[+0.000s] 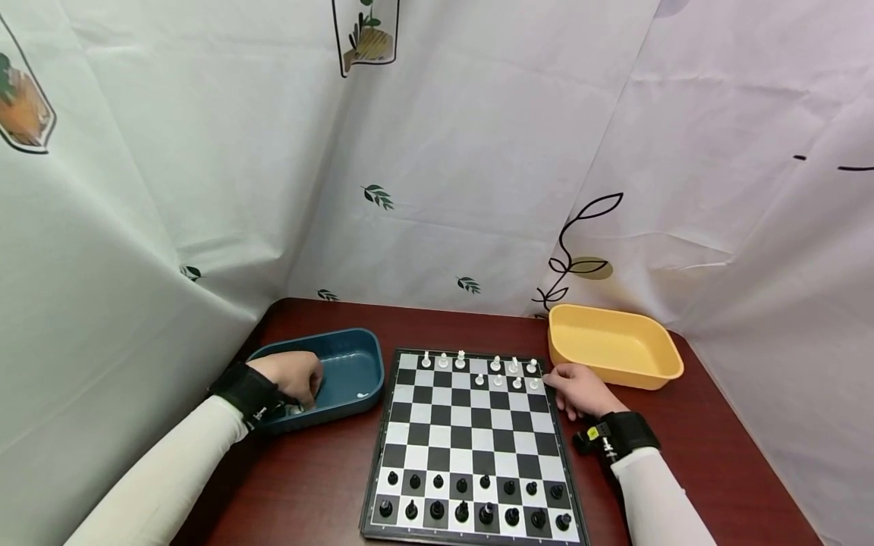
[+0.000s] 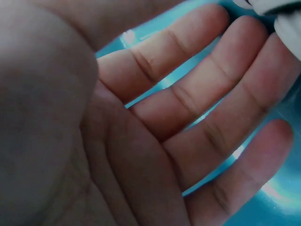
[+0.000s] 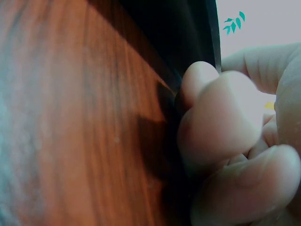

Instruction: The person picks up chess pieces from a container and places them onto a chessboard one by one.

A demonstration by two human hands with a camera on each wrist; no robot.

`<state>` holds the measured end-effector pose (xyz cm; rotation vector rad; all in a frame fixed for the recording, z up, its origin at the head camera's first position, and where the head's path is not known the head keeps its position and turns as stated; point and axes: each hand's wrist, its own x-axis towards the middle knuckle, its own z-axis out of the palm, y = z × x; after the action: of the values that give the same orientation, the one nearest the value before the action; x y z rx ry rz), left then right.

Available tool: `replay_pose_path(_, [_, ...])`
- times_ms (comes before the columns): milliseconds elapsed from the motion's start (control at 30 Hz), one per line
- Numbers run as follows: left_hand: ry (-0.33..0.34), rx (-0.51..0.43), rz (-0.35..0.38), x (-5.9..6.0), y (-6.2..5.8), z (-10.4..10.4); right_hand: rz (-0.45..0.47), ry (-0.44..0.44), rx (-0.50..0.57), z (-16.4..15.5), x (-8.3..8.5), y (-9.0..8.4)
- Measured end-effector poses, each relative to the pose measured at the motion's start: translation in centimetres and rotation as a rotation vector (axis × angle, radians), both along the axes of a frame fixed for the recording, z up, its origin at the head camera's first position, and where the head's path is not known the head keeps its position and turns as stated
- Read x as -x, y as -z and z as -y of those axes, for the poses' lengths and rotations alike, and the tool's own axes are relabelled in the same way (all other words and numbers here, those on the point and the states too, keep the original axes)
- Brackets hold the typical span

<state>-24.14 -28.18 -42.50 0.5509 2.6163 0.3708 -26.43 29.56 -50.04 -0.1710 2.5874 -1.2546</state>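
A magnetic-looking chessboard [image 1: 451,438] lies on the table, with black pieces [image 1: 486,513] filling the two near rows. White pieces [image 1: 460,360] stand in the two far rows, with a gap in the last row; in the row before it they occupy only the right half. My left hand [image 1: 293,375] reaches down into a blue tray [image 1: 348,356]; its fingers [image 2: 207,127] look loosely extended, their tips beside white pieces [image 2: 289,33] partly cut off by the frame. My right hand [image 1: 580,390] holds the board's right edge near the far corner, fingers [image 3: 221,122] curled against its side.
A yellow tray [image 1: 614,349] stands at the back right, behind my right hand. One small white piece [image 1: 362,394] lies in the blue tray's right end. A white patterned cloth [image 1: 437,189] hangs behind the brown table [image 1: 307,485].
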Motion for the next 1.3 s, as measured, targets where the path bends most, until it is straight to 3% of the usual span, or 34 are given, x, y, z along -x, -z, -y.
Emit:
replay_pose_path(300, [0.023,-0.032,-0.01,-0.1,-0.1,0.0,-0.004,-0.002,-0.002,0.0,-0.1,0.0])
replay_pose_path(633, [0.127,-0.115,-0.138,1.1,0.2,0.0,-0.003,0.003,-0.002,0.0,0.1,0.1])
replay_pose_path(933, [0.096,-0.133,-0.254,2.5,0.4,-0.8,-0.003,-0.003,0.005,0.1,0.1,0.0])
replay_pose_path(1133, [0.06,-0.165,-0.363,3.0,-0.9,-2.9,-0.003,-0.008,-0.001,0.0,0.1,0.0])
replay_pose_path(1300, [0.026,-0.228,-0.408,3.1,-2.3,-5.4,-0.01,-0.01,0.002,0.1,0.1,0.1])
